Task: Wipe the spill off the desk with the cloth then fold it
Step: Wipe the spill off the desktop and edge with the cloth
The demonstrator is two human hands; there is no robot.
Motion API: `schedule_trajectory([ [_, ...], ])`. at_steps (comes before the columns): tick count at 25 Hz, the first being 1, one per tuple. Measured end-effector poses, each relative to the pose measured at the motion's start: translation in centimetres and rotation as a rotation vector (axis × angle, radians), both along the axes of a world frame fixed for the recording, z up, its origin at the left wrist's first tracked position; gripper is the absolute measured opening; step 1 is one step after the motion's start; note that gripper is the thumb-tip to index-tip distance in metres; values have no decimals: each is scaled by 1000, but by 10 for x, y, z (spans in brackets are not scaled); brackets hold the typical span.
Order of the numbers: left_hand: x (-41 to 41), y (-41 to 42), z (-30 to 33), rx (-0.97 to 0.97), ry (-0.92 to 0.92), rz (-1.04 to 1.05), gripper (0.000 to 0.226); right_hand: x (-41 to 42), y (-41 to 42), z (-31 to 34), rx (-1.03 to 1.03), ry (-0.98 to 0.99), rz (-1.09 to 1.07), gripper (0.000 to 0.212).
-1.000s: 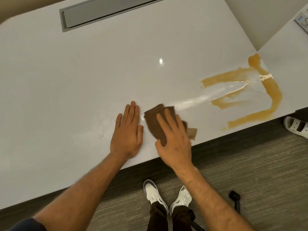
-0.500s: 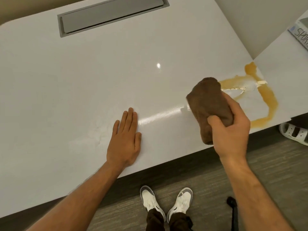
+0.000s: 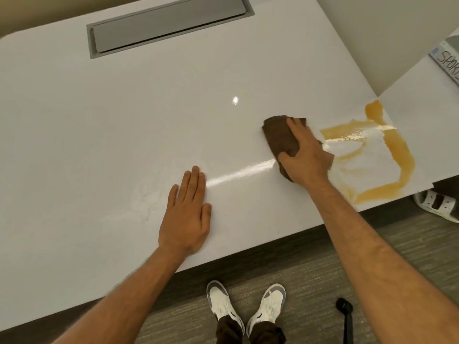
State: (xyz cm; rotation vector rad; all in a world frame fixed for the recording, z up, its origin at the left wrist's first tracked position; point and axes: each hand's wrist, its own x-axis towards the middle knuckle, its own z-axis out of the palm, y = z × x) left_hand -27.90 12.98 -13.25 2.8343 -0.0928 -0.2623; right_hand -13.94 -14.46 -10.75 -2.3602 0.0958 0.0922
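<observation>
A brown cloth (image 3: 279, 135) lies bunched on the white desk (image 3: 124, 120), just left of an amber spill (image 3: 400, 150). The spill forms a looping streak near the desk's right front corner, with a wiped, wet patch inside it. My right hand (image 3: 305, 155) presses flat on the cloth, fingers stretched over it and thumb lying along its near edge. Part of the cloth is hidden under the palm. My left hand (image 3: 186, 214) rests flat on the desk, fingers together, well left of the cloth. A shiny wet streak runs between the two hands.
A grey recessed cable hatch (image 3: 169, 26) sits at the desk's far edge. A second white surface at the right carries a lettered sheet (image 3: 447, 63). A white sandal (image 3: 437, 204) and a black object (image 3: 345, 309) lie on the carpet near my own white shoes (image 3: 221, 304).
My right hand lifted the cloth from beside my left hand, carried it right, and now presses it on the desk at the spill's left edge. My left hand stayed put.
</observation>
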Motion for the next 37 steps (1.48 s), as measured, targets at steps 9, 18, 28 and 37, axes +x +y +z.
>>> schedule_trajectory([
  [9,-1,2,-4,-15,-28,-11,67,-122,53,3,191,43,407,63],
  [18,-1,3,-5,16,-37,-8,66,-146,-57,50,808,7,-339,57],
  [28,0,3,-6,17,-25,-3,67,-89,-59,3,-329,119,-262,110],
  [37,-2,1,-4,4,-32,2,67,25,-14,11,-36,-26,-231,62],
])
